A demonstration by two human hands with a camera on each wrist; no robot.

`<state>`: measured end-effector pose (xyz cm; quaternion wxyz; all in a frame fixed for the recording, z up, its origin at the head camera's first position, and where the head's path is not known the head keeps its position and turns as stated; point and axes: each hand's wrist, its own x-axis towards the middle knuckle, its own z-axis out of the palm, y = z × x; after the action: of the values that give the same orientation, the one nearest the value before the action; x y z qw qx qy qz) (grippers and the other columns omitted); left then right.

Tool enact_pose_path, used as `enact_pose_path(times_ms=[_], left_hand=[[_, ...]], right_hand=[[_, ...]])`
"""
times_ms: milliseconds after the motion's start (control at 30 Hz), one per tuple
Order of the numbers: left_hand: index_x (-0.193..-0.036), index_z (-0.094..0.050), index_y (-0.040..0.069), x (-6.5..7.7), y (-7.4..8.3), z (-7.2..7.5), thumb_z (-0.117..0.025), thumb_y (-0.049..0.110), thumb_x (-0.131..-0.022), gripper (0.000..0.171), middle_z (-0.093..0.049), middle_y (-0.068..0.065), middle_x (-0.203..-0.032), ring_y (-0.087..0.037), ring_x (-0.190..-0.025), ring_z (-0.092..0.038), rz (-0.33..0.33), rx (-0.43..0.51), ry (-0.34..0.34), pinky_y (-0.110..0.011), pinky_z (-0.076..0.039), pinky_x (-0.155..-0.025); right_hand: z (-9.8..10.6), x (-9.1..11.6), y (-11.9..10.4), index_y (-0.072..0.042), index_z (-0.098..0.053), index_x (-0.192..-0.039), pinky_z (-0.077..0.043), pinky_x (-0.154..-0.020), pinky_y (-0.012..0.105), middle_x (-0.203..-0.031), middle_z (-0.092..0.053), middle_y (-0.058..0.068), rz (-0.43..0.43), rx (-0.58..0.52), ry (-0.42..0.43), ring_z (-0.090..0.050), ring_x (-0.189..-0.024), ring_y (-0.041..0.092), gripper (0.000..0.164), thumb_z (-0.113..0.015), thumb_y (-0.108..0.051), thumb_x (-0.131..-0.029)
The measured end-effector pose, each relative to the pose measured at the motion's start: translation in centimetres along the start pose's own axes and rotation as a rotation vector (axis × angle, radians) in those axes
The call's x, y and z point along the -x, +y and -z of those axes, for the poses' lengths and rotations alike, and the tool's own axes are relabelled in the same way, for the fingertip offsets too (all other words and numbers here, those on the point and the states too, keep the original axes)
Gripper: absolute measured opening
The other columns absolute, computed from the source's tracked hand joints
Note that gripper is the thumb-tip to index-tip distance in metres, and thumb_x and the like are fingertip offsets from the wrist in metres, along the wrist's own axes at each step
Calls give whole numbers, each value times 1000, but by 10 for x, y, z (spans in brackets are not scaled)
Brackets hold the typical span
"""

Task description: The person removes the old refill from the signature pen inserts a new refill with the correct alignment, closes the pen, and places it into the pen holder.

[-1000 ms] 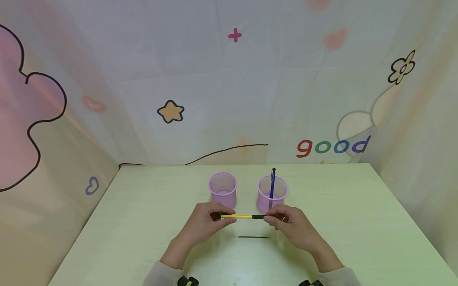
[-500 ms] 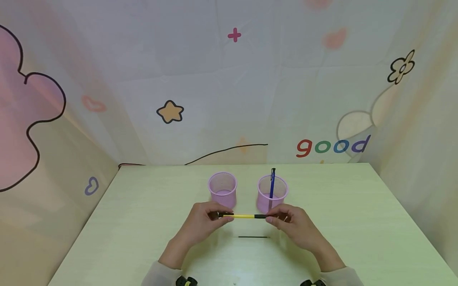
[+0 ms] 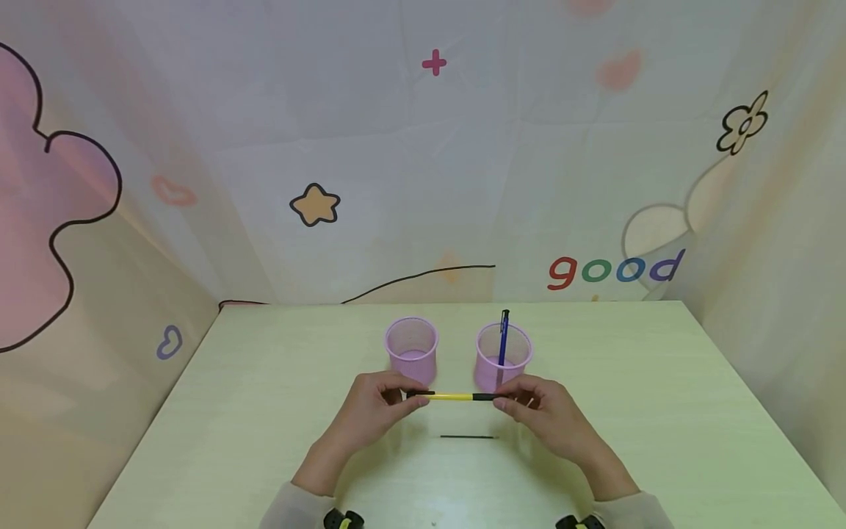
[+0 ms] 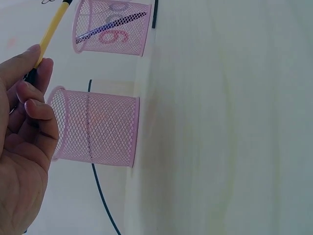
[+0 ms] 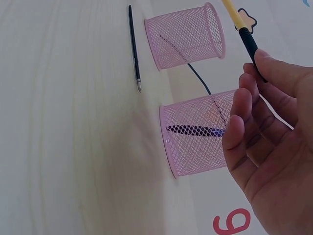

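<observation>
A yellow pen with black ends [image 3: 452,397] is held level above the table by both hands. My left hand [image 3: 371,408] pinches its left end, where the black clip shows, between thumb and fingers. At the other end, the thumb and fingers of my right hand [image 3: 547,413] grip the black grip section, seen closely in the right wrist view. Beneath the pen, a thin dark pen refill [image 5: 134,49] with a metal tip lies on the table. The fingers hide both tips of the yellow pen.
Behind the hands stand two pink mesh pen holders, the left pen holder [image 3: 413,372] and the right pen holder [image 3: 486,373]. A blue pen [image 3: 504,339] leans upright in the right one. A printed curtain [image 3: 396,162] hangs along the table's back edge.
Both hands have drawn slightly apart, the left one leftward and the right one rightward, and the yellow pen sits a little higher. The refill, pen holders and blue pen have stayed put.
</observation>
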<state>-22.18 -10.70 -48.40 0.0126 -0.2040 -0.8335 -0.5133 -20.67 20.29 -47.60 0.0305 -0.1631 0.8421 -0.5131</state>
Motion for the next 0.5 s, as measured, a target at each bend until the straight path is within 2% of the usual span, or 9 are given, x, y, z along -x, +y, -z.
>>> enact_pose_path(times_ms=[500], left_hand=[[-98,-82,27,-3,0,-3,-84,26,-88,11,-64,6,-74,-4,-63,-50,17,8,7,-18,-41,-56]], right_hand=[[1,-4,-3,-8,-76,-105,-51,-63,23,-85,-68,8,-26,16,-18,-59,-73,10,15,-75,-20,-96]])
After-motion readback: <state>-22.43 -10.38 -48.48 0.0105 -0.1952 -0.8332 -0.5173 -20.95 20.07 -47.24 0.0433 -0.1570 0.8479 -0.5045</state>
